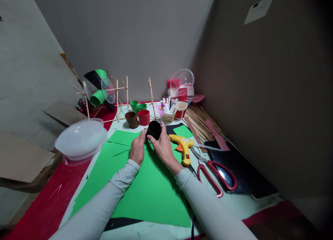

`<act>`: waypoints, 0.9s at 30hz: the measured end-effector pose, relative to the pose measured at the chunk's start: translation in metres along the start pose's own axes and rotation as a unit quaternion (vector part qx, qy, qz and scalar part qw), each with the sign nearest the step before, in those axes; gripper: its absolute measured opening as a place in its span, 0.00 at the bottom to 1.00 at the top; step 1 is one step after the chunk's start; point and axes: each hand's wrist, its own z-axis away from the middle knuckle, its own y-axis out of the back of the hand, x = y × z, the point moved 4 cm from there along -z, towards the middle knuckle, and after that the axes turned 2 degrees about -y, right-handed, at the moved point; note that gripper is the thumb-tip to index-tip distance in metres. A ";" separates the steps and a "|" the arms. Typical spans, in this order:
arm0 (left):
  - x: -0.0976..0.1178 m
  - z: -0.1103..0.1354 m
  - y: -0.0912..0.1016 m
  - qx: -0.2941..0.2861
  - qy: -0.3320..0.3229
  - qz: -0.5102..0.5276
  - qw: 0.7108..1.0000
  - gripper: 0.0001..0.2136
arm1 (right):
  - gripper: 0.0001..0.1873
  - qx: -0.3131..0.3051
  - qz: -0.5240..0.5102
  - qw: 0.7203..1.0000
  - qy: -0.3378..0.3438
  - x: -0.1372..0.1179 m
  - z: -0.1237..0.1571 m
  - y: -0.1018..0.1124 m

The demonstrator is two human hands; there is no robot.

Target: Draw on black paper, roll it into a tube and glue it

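Note:
Between my two hands is a small black paper cup (154, 129), its round opening tilted toward me. My left hand (137, 148) closes on its left side with thumb and fingers. Fingers and thumb of my right hand (163, 144) wrap round the right side of the cup. Both hands hover over a large green foam sheet (145, 195). Just behind the cup stand a brown cup (131, 120), a red cup (144, 118) and two green cups (134, 106). A yellow glue gun (185, 148) lies right of my right hand.
Red-handled scissors (215, 176) overlap a black tablet-like slab (244, 174) at right. Thin sticks (203, 118) lie behind. Markers (169, 105) fill a paper cup. Plastic lids (80, 139) sit at left, near an upright stick frame (127, 94).

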 end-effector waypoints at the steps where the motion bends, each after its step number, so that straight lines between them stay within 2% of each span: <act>1: 0.000 0.000 0.000 0.000 0.004 0.018 1.000 0.18 | 0.45 0.007 -0.002 1.000 -0.003 -0.002 0.000 0.002; 9: 0.011 0.000 0.003 -0.003 0.007 0.118 0.993 0.18 | 0.39 0.048 -0.039 0.998 0.010 -0.027 0.002 0.015; 16: 0.008 -0.003 0.000 -0.064 0.076 0.147 0.984 0.18 | 0.36 0.046 -0.083 0.995 0.025 -0.035 0.005 0.019; 22: 0.005 -0.004 0.002 -0.031 0.072 0.151 0.985 0.18 | 0.38 0.048 -0.115 0.992 0.018 -0.034 0.006 0.018; 27: 0.004 -0.004 0.002 -0.014 0.066 0.143 0.987 0.17 | 0.32 0.047 -0.134 0.990 0.018 -0.031 0.006 0.018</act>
